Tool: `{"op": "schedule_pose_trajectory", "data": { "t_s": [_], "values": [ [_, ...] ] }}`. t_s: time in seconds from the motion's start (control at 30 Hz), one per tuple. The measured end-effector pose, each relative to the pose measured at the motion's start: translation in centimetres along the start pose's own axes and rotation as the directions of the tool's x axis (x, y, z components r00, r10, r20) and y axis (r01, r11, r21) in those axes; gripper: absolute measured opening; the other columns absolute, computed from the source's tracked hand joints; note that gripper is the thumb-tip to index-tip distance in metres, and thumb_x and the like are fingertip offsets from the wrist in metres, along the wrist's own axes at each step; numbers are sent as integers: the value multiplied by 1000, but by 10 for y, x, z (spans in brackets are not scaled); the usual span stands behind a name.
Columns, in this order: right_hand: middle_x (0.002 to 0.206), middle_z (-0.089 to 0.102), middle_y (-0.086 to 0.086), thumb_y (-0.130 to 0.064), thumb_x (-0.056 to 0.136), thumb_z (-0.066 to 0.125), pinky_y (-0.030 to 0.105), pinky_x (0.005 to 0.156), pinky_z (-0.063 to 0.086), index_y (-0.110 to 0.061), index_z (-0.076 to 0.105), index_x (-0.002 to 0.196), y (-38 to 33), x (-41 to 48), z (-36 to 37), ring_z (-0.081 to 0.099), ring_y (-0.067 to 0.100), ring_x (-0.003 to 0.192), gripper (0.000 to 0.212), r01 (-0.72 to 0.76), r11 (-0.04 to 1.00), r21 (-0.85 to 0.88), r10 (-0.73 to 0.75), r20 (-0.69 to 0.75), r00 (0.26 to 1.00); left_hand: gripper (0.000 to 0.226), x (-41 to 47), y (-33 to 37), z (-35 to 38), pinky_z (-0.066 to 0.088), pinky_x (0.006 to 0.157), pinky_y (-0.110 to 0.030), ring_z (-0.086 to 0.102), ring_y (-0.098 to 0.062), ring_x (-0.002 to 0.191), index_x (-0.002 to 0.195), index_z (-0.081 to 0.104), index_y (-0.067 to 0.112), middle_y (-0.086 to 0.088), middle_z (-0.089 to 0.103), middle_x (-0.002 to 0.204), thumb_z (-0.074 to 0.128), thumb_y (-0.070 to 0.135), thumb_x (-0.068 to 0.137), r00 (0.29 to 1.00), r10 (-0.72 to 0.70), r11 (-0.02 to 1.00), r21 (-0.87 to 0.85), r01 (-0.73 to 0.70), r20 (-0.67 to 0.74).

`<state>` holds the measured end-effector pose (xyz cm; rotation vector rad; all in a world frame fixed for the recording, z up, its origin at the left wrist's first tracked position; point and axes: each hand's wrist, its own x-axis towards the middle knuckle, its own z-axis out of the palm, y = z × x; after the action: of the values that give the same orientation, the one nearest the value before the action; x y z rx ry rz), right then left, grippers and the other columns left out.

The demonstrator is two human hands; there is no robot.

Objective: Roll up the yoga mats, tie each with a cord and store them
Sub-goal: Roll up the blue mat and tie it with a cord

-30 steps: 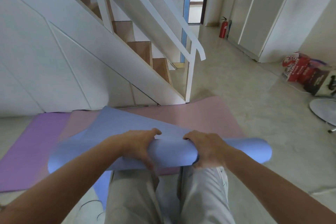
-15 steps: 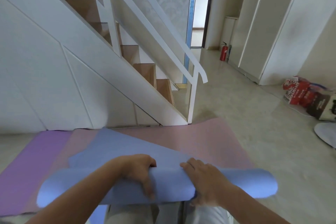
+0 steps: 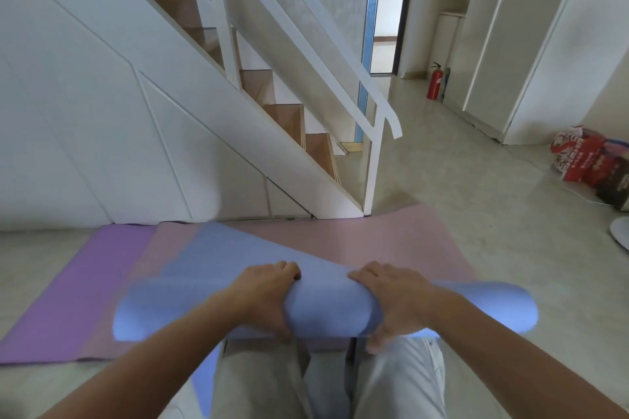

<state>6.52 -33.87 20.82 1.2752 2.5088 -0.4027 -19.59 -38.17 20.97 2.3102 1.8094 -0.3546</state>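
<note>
Both hands gripped the partly rolled blue mat (image 3: pixel 326 311) near its middle: the left hand (image 3: pixel 263 296) and right hand (image 3: pixel 398 299) sat side by side, fingers curled over the roll's far side. The roll lay just beyond the person's knees (image 3: pixel 265 371). Its loose end ran far-left over a pink mat (image 3: pixel 391 241) and a purple mat (image 3: pixel 85 286) on the pale floor (image 3: pixel 476 214). A white staircase (image 3: pixel 286 119) rose beyond, and a red fire extinguisher (image 3: pixel 435 80) stood far right.
</note>
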Motion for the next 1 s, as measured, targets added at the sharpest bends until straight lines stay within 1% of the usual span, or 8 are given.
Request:
{"op": "schedule_pose_trajectory", "data": {
  "t_s": [0.13, 0.33, 0.47, 0.57, 0.63, 0.8, 0.9, 1.0],
  "values": [
    [135, 27, 1, -64, 55, 78, 38, 93, 41, -26, 19, 147, -17, -3, 18, 36, 27, 120, 116, 25, 983, -182, -68, -237, 969, 95, 5, -10, -19, 49, 84, -35, 54, -19, 98, 127, 41, 35, 8, 56, 111, 87, 55, 46, 989, -57, 984, -158, 79, 138],
    [120, 43, -5, -62, 57, 73, 30, 72, 36, -27, 40, 130, -27, -11, 17, 51, 21, 105, 87, 103, 984, -142, -138, -269, 953, 93, -17, -12, -26, 47, 95, -37, 57, -17, 106, 128, 47, 37, 12, 59, 120, 86, 62, 48, 985, -18, 987, -152, 44, 172],
    [117, 46, -7, -60, 59, 75, 28, 73, 37, -27, 43, 127, -25, -17, 9, 55, 19, 101, 82, 110, 986, -125, -135, -219, 966, 99, -45, -12, -13, 43, 97, -36, 53, -19, 116, 143, 37, 32, 7, 49, 132, 70, 74, 60, 990, 85, 994, 77, -77, -113],
    [109, 49, -13, -59, 56, 79, 31, 78, 46, -31, 47, 119, -18, -23, -3, 56, 17, 94, 76, 80, 997, -8, -81, -130, 988, 117, -56, -13, 14, 50, 84, -45, 59, -29, 102, 141, 39, 22, -7, 53, 128, 72, 72, 41, 896, 214, 933, 352, -70, -390],
    [105, 54, -16, -59, 52, 81, 35, 84, 50, -36, 50, 113, -12, -27, -13, 57, 15, 94, 73, 50, 996, 72, -46, -46, 998, 116, -55, -16, 27, 51, 76, -45, 60, -32, 92, 137, 42, 19, -10, 54, 119, 76, 66, 37, 873, 209, 936, 348, -49, -441],
    [126, 54, -9, -56, 59, 78, 40, 97, 46, -39, 32, 141, -7, -37, -7, 54, 19, 110, 95, -42, 988, 151, 30, 82, 996, 87, -41, -3, 25, 49, 75, -37, 58, -24, 95, 128, 38, 26, 1, 48, 113, 70, 58, 53, 977, 76, 972, 235, -28, -197],
    [145, 34, -3, -65, 60, 74, 41, 105, 39, -31, 18, 149, -19, -40, 11, 41, 25, 130, 110, 0, 998, -70, -7, -101, 995, 86, -32, 2, 1, 50, 80, -35, 59, -21, 97, 124, 38, 28, 5, 50, 114, 75, 57, 52, 1000, 20, 990, 139, -17, -22],
    [145, 21, 5, -64, 63, 73, 41, 100, 38, -24, 14, 151, -28, -36, 26, 30, 30, 131, 113, -11, 987, -161, -33, -267, 963, 87, -18, 5, -29, 47, 76, -32, 60, -20, 91, 121, 41, 31, 7, 58, 107, 84, 54, 49, 995, -10, 998, 57, 4, 102]
  ]
}}
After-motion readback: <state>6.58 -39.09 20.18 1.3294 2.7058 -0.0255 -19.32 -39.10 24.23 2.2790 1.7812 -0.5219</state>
